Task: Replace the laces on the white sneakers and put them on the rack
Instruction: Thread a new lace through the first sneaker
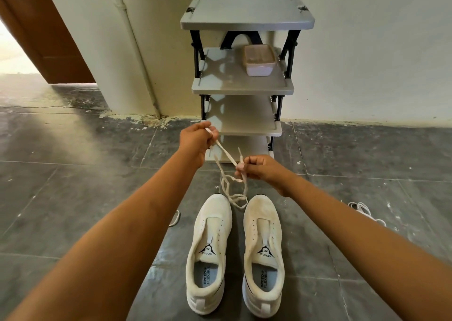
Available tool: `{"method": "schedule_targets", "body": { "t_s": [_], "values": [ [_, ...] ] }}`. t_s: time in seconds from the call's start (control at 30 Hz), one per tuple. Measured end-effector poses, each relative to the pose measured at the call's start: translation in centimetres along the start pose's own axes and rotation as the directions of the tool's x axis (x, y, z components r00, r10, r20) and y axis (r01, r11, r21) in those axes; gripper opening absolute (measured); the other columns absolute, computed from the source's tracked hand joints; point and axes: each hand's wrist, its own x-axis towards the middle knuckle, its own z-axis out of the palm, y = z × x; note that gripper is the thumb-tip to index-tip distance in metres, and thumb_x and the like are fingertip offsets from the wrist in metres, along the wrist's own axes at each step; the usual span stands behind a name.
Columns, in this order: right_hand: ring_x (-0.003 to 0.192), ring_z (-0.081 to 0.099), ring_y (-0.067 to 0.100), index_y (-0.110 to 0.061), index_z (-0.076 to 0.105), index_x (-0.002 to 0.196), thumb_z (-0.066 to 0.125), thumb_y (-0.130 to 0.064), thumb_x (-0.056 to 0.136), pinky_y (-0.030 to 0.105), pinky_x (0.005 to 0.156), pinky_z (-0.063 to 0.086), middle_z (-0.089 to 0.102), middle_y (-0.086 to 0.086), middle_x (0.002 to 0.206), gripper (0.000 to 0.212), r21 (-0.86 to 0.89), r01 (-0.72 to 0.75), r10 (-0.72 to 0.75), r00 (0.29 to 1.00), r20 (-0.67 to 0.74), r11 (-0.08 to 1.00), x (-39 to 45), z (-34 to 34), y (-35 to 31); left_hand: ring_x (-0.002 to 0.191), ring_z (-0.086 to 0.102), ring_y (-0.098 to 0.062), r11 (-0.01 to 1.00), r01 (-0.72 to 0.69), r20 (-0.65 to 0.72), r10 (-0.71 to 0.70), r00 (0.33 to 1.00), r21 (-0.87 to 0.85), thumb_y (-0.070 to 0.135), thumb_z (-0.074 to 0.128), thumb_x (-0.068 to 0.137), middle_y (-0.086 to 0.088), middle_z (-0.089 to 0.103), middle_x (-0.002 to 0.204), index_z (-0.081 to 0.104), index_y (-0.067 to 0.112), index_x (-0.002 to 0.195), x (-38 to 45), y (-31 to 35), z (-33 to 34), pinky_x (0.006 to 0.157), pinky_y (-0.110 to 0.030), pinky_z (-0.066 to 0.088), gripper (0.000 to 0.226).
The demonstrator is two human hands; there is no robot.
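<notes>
Two white sneakers stand side by side on the dark floor, toes toward the rack: the left sneaker (209, 249) and the right sneaker (263, 252). Neither has a lace in its eyelets. Above their toes, a cream lace (228, 160) is stretched between my hands. My left hand (195, 137) grips one part of it, and my right hand (259, 166) pinches another part. The remainder of the lace hangs in loose loops down to the sneaker toes. The grey shoe rack (242, 86) stands against the wall behind.
A lidded plastic box (259, 60) sits on the rack's second shelf. A bundle of white laces (364, 210) lies on the floor at the right. Another lace loop (175, 219) shows beside my left forearm. A brown door stands open at far left.
</notes>
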Motion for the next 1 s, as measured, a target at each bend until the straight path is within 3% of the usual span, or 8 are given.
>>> {"method": "schedule_targets", "body": {
  "t_s": [0.17,0.27,0.33,0.4,0.5,0.63,0.9,1.0],
  "values": [
    [0.063,0.064,0.006,-0.011,0.061,0.084,0.056,-0.015,0.092,0.016,0.069,0.052,0.068,-0.002,0.070,0.011,-0.056,-0.093,0.092,0.995,-0.030,0.994,-0.7,-1.3,0.4,0.071,0.056,-0.012,0.984,-0.161,-0.133,0.150,0.980,-0.071,-0.021,0.044,0.086,-0.007,0.055,0.081,0.057,0.003,0.098,1.2,0.3,-2.3,0.070,-0.020,0.052,0.030],
    [0.060,0.058,0.010,-0.009,0.061,0.085,0.056,-0.014,0.093,0.020,0.066,0.050,0.064,0.002,0.072,0.011,-0.025,-0.102,0.100,0.992,-0.075,0.994,-0.9,-1.7,0.4,0.077,0.057,-0.015,0.936,-0.104,-0.081,0.139,0.987,0.336,-0.016,0.051,0.084,-0.011,0.059,0.096,0.056,0.002,0.122,2.0,-0.1,-4.2,0.074,-0.023,0.052,0.043],
    [0.057,0.057,0.009,-0.005,0.061,0.086,0.056,-0.012,0.092,0.019,0.061,0.051,0.064,0.004,0.074,0.010,0.043,-0.103,0.108,0.988,-0.115,0.994,-0.7,-1.8,0.1,0.075,0.056,-0.015,0.620,-0.063,0.033,0.059,0.998,0.782,-0.010,0.054,0.084,-0.015,0.057,0.112,0.048,0.012,0.135,1.6,-0.7,-4.8,0.066,-0.021,0.052,0.056],
    [0.051,0.060,0.006,-0.002,0.061,0.090,0.056,-0.011,0.092,0.018,0.057,0.053,0.066,0.005,0.073,0.011,0.140,-0.115,0.139,0.974,-0.177,0.983,-0.4,-1.5,-0.2,0.071,0.057,-0.017,0.280,-0.157,0.182,-0.063,0.981,0.947,-0.006,0.056,0.085,-0.015,0.058,0.114,0.054,0.013,0.130,0.5,-1.3,-4.4,0.062,-0.021,0.051,0.049],
    [0.043,0.060,0.005,0.002,0.060,0.087,0.056,-0.006,0.092,0.017,0.050,0.054,0.067,0.003,0.058,0.010,0.305,-0.138,0.218,0.945,-0.244,0.942,0.4,-0.7,-0.7,0.079,0.062,-0.016,0.193,-0.421,0.437,-0.041,0.899,0.886,-0.001,0.059,0.086,-0.011,0.066,0.106,0.066,0.010,0.105,-1.2,-1.9,-3.0,0.071,-0.023,0.054,0.022],
    [0.038,0.059,0.010,0.003,0.057,0.077,0.055,0.003,0.090,0.021,0.044,0.053,0.062,0.006,0.046,0.013,0.403,-0.168,0.292,0.917,-0.270,0.900,0.9,0.0,-1.5,0.072,0.047,-0.005,0.066,-0.747,0.737,0.124,0.664,0.662,0.010,0.066,0.083,0.001,0.056,0.092,0.066,0.015,0.094,-3.3,-1.9,-1.0,0.069,-0.021,0.043,0.012],
    [0.056,0.061,0.021,0.001,0.063,0.071,0.056,0.004,0.084,0.028,0.060,0.054,0.064,0.013,0.057,0.015,0.322,-0.232,0.322,0.910,-0.260,0.918,0.9,-0.2,-1.9,0.068,0.043,0.010,0.101,-0.865,0.863,0.083,0.499,0.491,0.015,0.071,0.081,0.014,0.050,0.092,0.070,0.017,0.105,-4.9,-4.0,0.7,0.061,-0.002,0.033,0.024],
    [0.054,0.061,0.018,0.000,0.062,0.076,0.057,0.002,0.085,0.026,0.052,0.054,0.064,0.011,0.059,0.010,0.327,-0.253,0.345,0.900,-0.266,0.911,1.0,-0.4,-1.7,0.065,0.043,0.004,0.100,-0.868,0.850,0.177,0.496,0.486,0.017,0.070,0.082,0.004,0.057,0.086,0.073,0.015,0.096,-4.6,-4.5,0.6,0.061,-0.019,0.036,0.014]
  ]
}}
